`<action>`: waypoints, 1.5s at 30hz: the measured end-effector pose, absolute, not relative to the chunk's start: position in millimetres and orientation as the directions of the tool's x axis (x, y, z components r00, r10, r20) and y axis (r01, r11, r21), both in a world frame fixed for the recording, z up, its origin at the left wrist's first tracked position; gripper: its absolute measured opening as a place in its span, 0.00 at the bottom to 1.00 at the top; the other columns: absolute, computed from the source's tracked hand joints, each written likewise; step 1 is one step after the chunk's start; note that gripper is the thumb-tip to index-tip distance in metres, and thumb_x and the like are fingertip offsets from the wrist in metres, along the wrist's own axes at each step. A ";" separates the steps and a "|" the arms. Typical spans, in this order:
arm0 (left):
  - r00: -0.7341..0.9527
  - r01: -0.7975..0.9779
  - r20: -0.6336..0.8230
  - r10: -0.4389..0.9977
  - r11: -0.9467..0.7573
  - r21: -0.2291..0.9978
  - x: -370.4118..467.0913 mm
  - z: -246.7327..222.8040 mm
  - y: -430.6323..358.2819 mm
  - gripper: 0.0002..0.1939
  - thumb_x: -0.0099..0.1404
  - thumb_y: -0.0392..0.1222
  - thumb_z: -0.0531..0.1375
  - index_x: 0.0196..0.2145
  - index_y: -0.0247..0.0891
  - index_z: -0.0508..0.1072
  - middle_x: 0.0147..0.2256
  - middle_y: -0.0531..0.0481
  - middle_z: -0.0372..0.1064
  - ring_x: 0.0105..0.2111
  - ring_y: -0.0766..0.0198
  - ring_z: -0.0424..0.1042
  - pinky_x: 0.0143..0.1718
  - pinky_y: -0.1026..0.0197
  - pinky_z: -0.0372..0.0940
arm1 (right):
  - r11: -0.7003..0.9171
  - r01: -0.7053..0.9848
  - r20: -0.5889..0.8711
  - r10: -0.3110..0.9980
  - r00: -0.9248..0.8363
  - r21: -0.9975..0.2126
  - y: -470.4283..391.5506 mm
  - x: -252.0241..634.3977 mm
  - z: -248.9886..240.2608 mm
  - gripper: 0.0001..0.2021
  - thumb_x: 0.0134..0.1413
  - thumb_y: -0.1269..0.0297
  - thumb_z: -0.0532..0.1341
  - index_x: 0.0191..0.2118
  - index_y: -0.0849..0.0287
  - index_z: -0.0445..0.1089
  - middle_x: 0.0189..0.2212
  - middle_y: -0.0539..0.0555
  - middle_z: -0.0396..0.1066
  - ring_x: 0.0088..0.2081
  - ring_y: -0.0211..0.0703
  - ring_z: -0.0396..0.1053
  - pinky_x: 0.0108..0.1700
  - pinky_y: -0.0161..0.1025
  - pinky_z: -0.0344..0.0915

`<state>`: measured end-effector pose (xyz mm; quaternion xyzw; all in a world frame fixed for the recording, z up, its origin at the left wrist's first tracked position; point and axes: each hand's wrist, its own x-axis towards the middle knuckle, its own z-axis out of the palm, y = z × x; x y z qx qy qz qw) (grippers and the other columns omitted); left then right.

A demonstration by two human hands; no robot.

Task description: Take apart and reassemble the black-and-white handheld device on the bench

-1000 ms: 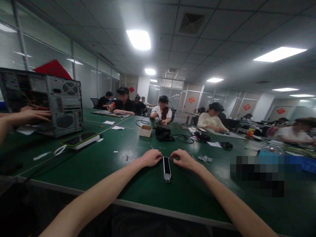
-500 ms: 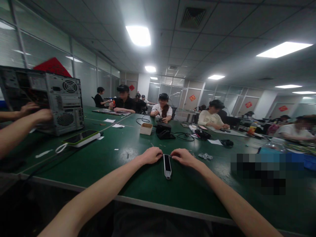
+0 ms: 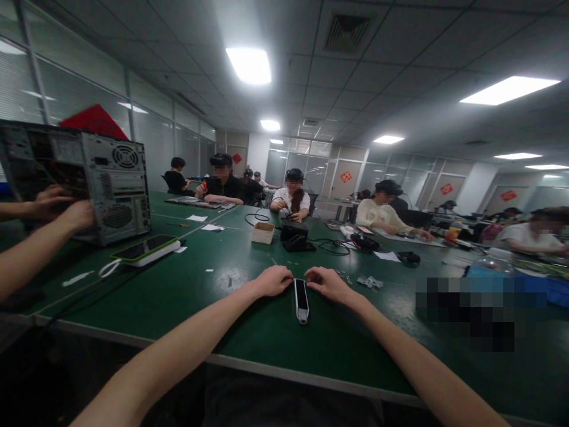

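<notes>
A slim white pen-like device with a long dark screen, which looks like a scanning pen (image 3: 301, 300), lies on the green tabletop with its narrow tip toward me. My left hand (image 3: 274, 280) rests at its upper left side, fingers loosely bent and not wrapped round it. On the other side is my right hand (image 3: 328, 284), its curved fingers a little apart, close to the pen's upper right edge. Whether any fingertip touches the pen I cannot tell. Small metal bits (image 3: 344, 277) and some grey parts (image 3: 370, 282) lie beyond my right hand.
At left, another person's hands (image 3: 66, 207) reach into an opened computer case (image 3: 118, 190). A green-edged phone (image 3: 146, 248) lies on a white block with a strap. Ahead are a small box (image 3: 263, 233), a black device (image 3: 297, 235) and cables (image 3: 333, 245). Several people sit around.
My right hand's fingers have shifted slightly at the pen's edge. My left hand and the pen stay in place. A seated person at right has stretched an arm out farther.
</notes>
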<state>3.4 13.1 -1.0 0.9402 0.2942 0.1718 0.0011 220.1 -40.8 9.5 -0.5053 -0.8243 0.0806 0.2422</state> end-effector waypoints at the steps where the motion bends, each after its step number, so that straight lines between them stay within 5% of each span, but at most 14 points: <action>1: 0.768 0.553 0.323 0.553 -0.827 0.098 3.5 -1.6 13.7 0.12 0.65 0.41 0.51 0.39 0.38 0.74 0.36 0.47 0.71 0.37 0.60 0.69 0.38 0.63 0.63 | 0.480 0.795 0.327 0.869 -0.372 -0.371 -41.0 219.7 10.0 0.12 0.50 0.66 0.61 0.42 0.59 0.68 0.33 0.51 0.73 0.35 0.40 0.68 0.40 0.38 0.64; 11: 0.766 0.557 0.319 0.559 -0.824 0.104 2.9 -0.7 12.4 0.13 0.65 0.41 0.51 0.39 0.38 0.73 0.37 0.47 0.71 0.37 0.61 0.69 0.38 0.63 0.63 | 0.475 0.840 0.287 0.870 -0.402 -0.263 -45.5 218.3 15.4 0.08 0.52 0.61 0.60 0.37 0.58 0.72 0.35 0.53 0.72 0.38 0.43 0.67 0.40 0.39 0.63; 45: 0.767 0.564 0.303 0.566 -0.819 0.104 3.3 3.0 9.3 0.13 0.65 0.41 0.51 0.39 0.38 0.74 0.37 0.46 0.71 0.36 0.61 0.69 0.38 0.63 0.63 | 0.521 0.818 0.332 0.837 -0.435 -0.242 -43.3 216.8 8.7 0.10 0.53 0.61 0.58 0.39 0.59 0.72 0.34 0.53 0.71 0.35 0.40 0.67 0.38 0.37 0.64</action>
